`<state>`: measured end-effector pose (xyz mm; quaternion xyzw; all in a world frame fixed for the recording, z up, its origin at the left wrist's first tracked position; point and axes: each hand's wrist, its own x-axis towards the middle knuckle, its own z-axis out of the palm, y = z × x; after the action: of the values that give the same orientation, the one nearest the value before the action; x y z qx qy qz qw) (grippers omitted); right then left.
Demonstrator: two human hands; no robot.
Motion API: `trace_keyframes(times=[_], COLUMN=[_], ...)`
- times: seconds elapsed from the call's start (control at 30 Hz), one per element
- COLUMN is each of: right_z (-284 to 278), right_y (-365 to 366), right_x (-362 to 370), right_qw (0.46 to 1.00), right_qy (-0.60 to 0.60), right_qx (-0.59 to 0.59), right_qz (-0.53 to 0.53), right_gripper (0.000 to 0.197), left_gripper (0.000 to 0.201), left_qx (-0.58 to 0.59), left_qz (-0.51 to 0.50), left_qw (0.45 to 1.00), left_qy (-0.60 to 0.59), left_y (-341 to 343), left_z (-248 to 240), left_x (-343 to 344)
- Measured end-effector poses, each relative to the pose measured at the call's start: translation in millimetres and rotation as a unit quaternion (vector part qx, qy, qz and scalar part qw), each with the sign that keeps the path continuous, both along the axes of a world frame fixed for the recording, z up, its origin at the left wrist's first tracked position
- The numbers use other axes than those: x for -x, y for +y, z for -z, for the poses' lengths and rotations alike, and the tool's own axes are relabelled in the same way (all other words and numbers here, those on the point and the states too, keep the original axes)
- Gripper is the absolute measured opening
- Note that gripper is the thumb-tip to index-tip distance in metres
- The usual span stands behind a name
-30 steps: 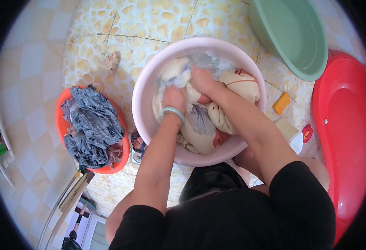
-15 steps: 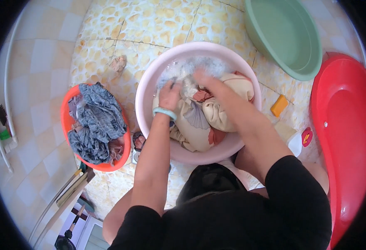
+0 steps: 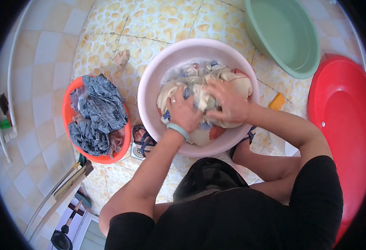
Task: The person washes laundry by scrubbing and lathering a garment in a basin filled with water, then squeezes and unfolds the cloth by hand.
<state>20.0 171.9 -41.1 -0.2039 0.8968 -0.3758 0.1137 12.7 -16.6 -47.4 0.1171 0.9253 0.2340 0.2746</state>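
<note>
A large pale pink basin (image 3: 150, 75) stands in front of me with a wet cream cloth (image 3: 238, 83) in it. The cloth is patterned with blue, grey and rust-red shapes and lies bunched up; what kind of article it is, I cannot make out. My left hand (image 3: 184, 110), with a ring and a pale bangle at the wrist, has its fingers curled into the middle of the cloth. Facing it, my right hand (image 3: 231, 102) grips a bunch of the same cloth between thumb and fingers. Suds and cloudy water show along the basin's far side.
On the left, an orange-red basin (image 3: 67, 111) holds blue-grey patterned garments (image 3: 104, 98). A green basin (image 3: 285, 37) with water stands far right. A red tub (image 3: 341, 125) runs along the right side. An orange soap bar (image 3: 277, 101) lies on the tiled floor (image 3: 158, 21).
Both hands have drawn back from the sudsy far side to the basin's middle. The cloth is gathered farther forward and spreads over the foam. My right elbow has swung outward.
</note>
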Motion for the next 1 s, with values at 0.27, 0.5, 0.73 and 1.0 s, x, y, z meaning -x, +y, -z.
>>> trace_keyframes(times=[0.27,0.5,0.73,1.0], right_z=[75,141,142,-2], right_y=[-22,-35,-23,-31], right_x=[3,46,51,88], right_qw=[0.982,0.887,0.773,0.860], right_qy=[-0.106,-0.434,-0.501,-0.394], right_qx=[-0.103,0.089,0.275,0.098], right_qz=[-0.118,0.131,0.275,0.311], right_gripper=[0.068,0.031,0.035,0.048], left_gripper=[0.060,0.044,0.044,0.052], left_qx=[0.032,-0.138,0.075,-0.189], left_qz=[0.113,-0.349,0.008,-0.385], left_qw=[0.993,0.875,0.989,0.879], left_qy=[0.015,-0.306,-0.129,-0.210], left_y=[-15,7,-7,-37], left_z=[82,119,121,101], left_x=[-10,66,86,89])
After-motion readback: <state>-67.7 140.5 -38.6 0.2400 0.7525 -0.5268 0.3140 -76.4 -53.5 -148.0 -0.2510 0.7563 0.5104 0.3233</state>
